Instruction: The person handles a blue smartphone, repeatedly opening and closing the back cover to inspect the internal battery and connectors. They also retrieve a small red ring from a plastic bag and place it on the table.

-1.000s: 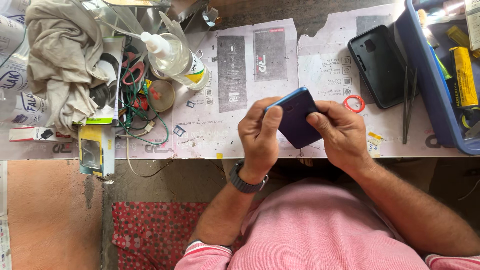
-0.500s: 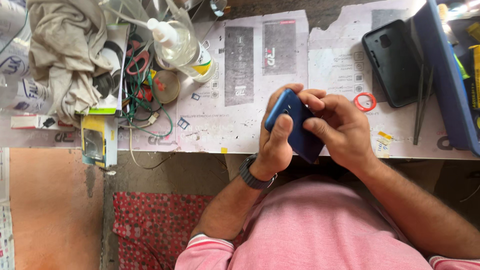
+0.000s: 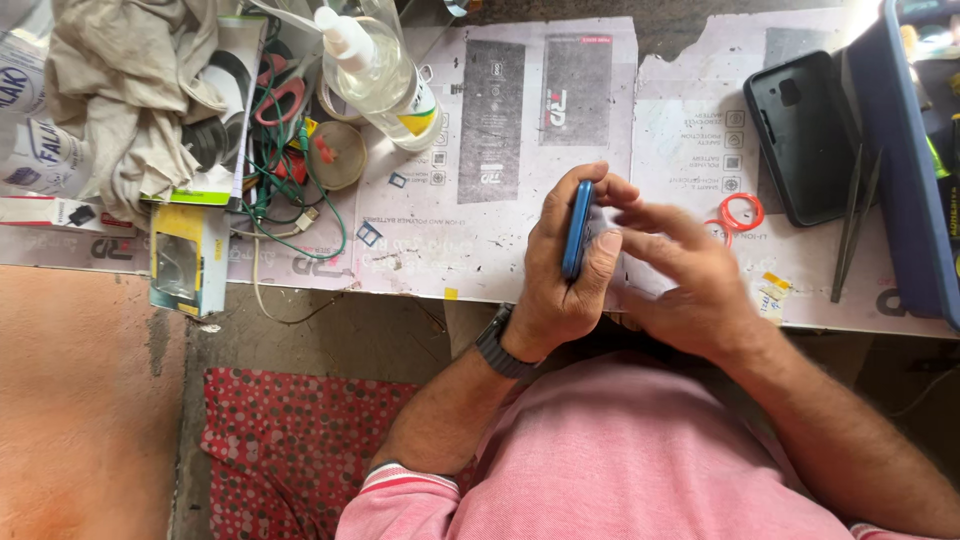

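Head view shows me at my work table, looking down at my two hands. My left hand (image 3: 560, 275) is closed around a blue phone (image 3: 576, 228). I hold it on its edge, so only the thin blue side shows. My fingers (image 3: 560, 205) wrap one side and my thumb presses the other. The phone is up off the table, just above the white paper sheets (image 3: 480, 130) that cover the top.

My right hand (image 3: 680, 265) is right beside the phone. Its fingers are spread out and loose, and it holds nothing. It looks a bit blurry, so I cannot tell if the fingertips touch the phone or just hang close.

I think the work on the phone is only partly done. A black phone cover (image 3: 800, 135) lies well apart on the right, not on the phone. A small red ring (image 3: 742, 212) lies on the paper near my right hand. Thin tweezers (image 3: 852, 225) rest next to the blue tray (image 3: 905, 170). On the left are a clear bottle (image 3: 378, 70), a cloth (image 3: 120, 100) and tangled wires (image 3: 285, 190). None of these is in my hands now.
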